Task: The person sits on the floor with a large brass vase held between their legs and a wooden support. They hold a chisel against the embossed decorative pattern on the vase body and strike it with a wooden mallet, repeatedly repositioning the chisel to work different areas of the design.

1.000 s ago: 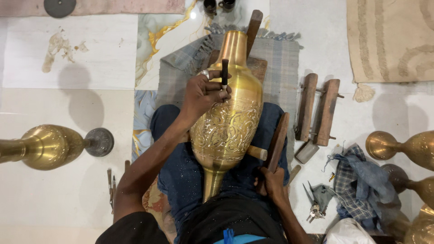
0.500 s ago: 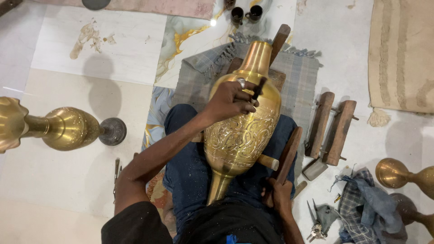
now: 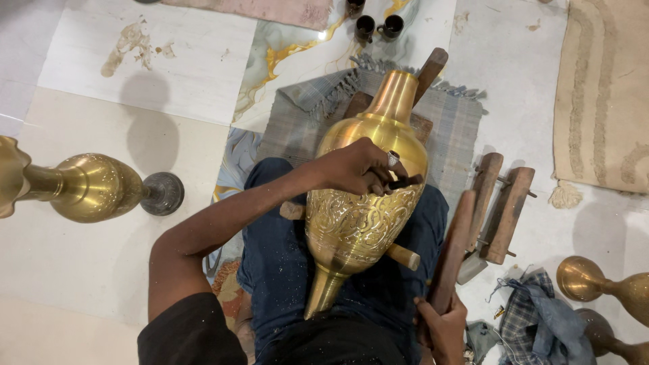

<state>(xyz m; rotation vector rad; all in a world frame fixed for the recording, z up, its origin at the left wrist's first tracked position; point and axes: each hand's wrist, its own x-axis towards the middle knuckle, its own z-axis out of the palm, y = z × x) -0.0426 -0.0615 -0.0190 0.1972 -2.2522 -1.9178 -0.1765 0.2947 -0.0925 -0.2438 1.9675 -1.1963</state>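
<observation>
A large brass vase point(image 3: 365, 203) with an engraved band lies across my lap, neck pointing away from me. My left hand point(image 3: 358, 169), a ring on one finger, presses a short dark chisel point(image 3: 404, 182) against the vase's upper side. My right hand point(image 3: 443, 324) grips the lower end of a long wooden mallet point(image 3: 453, 253) that stands beside the vase on the right. A wooden rest point(image 3: 403, 257) pokes out from under the vase.
A grey woven mat point(image 3: 297, 128) lies under the vase. Another brass vase point(image 3: 88, 186) lies at the left, more brass pieces point(image 3: 602, 280) at the right. Wooden blocks point(image 3: 500, 203), a checked cloth point(image 3: 534, 324), small dark cups point(image 3: 378, 27) and a beige rug point(image 3: 602, 94) surround me.
The view has drifted left and down. My left hand has slid with the chisel from the vase's shoulder towards its body. My right hand keeps hold of the mallet.
</observation>
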